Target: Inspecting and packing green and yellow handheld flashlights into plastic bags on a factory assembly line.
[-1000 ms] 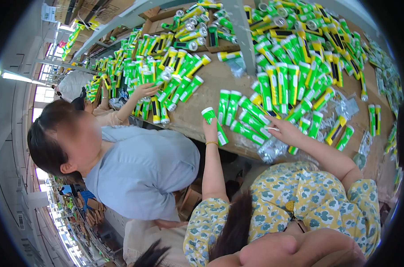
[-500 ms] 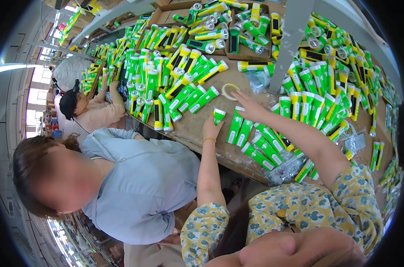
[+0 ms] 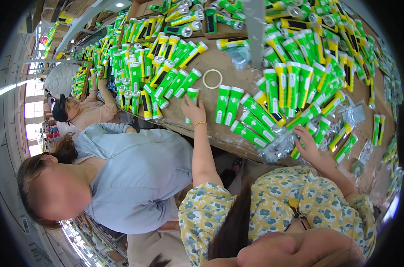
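Note:
My left hand (image 3: 194, 111) is closed round a green flashlight (image 3: 192, 94) on the cardboard-covered table; its white-rimmed end shows above the fingers. Just beyond it lies a cream-coloured tape roll (image 3: 205, 85), flat and untouched. My right hand (image 3: 309, 146) is open, fingers apart and bent, over clear plastic bags (image 3: 277, 146) and a few green flashlights; whether the fingertips touch anything I cannot tell. Between the hands lie a pair of green flashlights (image 3: 227, 104) side by side and a fanned row of flashlights (image 3: 254, 124).
Piles of green and yellow flashlights (image 3: 299, 84) cover the right and far left of the table. A grey metal post (image 3: 254, 35) rises behind. At my left sits a co-worker in a light blue top (image 3: 139, 164); another person in a black cap (image 3: 59, 109) works farther off.
My right hand has left the tape roll and drawn back to the near right, over the plastic bags. My left hand has moved slightly left with the flashlight, which now lies lower on the table.

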Demonstrator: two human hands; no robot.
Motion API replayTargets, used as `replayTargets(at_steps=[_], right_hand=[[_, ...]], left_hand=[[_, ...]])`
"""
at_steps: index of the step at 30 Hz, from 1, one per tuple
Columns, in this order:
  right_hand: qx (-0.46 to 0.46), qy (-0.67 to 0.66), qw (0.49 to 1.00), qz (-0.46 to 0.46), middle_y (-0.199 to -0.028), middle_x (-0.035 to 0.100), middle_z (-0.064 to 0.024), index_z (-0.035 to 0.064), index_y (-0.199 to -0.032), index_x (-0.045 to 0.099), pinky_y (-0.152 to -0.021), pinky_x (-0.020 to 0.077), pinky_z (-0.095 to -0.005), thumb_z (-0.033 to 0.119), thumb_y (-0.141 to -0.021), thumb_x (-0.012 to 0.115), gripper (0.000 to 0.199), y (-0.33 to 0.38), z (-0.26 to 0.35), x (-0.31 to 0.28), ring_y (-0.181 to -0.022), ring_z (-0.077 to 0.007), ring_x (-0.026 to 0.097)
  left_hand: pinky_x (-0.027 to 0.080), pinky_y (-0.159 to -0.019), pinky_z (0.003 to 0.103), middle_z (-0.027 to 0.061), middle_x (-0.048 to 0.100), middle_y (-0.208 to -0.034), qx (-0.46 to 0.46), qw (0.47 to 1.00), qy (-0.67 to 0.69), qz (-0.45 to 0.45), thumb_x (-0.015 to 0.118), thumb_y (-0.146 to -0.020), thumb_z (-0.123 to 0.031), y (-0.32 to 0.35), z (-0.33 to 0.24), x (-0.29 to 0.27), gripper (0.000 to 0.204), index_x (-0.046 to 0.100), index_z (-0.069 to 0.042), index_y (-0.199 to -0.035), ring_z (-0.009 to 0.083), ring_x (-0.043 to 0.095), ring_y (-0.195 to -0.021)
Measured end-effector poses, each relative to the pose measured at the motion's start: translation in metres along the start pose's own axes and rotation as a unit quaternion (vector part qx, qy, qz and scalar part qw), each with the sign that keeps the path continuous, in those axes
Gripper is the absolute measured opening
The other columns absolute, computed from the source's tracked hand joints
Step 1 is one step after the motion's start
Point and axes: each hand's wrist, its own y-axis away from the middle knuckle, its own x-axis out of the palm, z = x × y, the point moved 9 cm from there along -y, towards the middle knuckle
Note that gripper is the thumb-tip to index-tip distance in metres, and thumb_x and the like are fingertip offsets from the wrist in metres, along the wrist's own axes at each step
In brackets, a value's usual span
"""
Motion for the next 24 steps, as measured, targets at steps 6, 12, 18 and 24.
replayTargets(at_steps=[6,12,18,24], right_hand=[[-0.019,0.02,0.997,-0.071,-0.121,0.05,-0.0156,0.0047,-0.116,0.053,-0.094,0.0405,-0.0381,-0.001,-0.079,0.055,0.037,0.065,-0.04,-0.033,-0.112,-0.0331,0.049],[-0.088,0.045,0.995,-0.015,-0.12,0.051,-0.015,0.0044,-0.114,0.053,-0.091,0.0421,-0.0382,-0.005,-0.076,0.055,0.039,0.107,-0.063,-0.07,-0.108,-0.0325,0.051],[0.084,0.133,0.98,-0.125,-0.113,0.053,-0.0156,0.0024,-0.108,0.056,-0.091,0.0412,-0.0359,-0.006,-0.08,0.049,0.03,0.238,-0.148,-0.13,-0.106,-0.0321,0.052],[0.235,0.077,0.947,-0.205,-0.119,0.052,-0.0133,0.0035,-0.112,0.056,-0.089,0.0416,-0.0321,-0.002,-0.085,0.048,0.029,0.31,-0.202,-0.076,-0.11,-0.0271,0.05]], left_hand=[[0.028,-0.102,0.051,0.0228,0.033,-0.14,0.053,0.992,-0.111,-0.038,0.047,-0.088,-0.041,0.078,-0.065,0.019,0.064,0.032,-0.004,-0.139,0.0414,0.032,-0.128],[0.042,-0.09,0.046,0.0263,0.053,-0.118,-0.001,0.999,0.023,-0.049,0.052,-0.085,-0.021,0.065,-0.026,0.007,0.037,0.055,0.003,-0.113,0.0399,0.052,-0.105],[0.039,-0.093,0.053,0.0242,0.04,-0.132,-0.202,0.962,-0.184,-0.015,0.064,-0.077,-0.033,0.047,0.057,0.02,0.063,0.043,0.0,-0.126,0.0326,0.035,-0.125],[0.043,-0.086,0.046,0.0257,0.055,-0.105,-0.059,0.997,0.04,0.023,0.067,-0.077,-0.017,0.03,0.065,0.066,0.053,0.047,0.004,-0.121,0.0415,0.053,-0.099]])
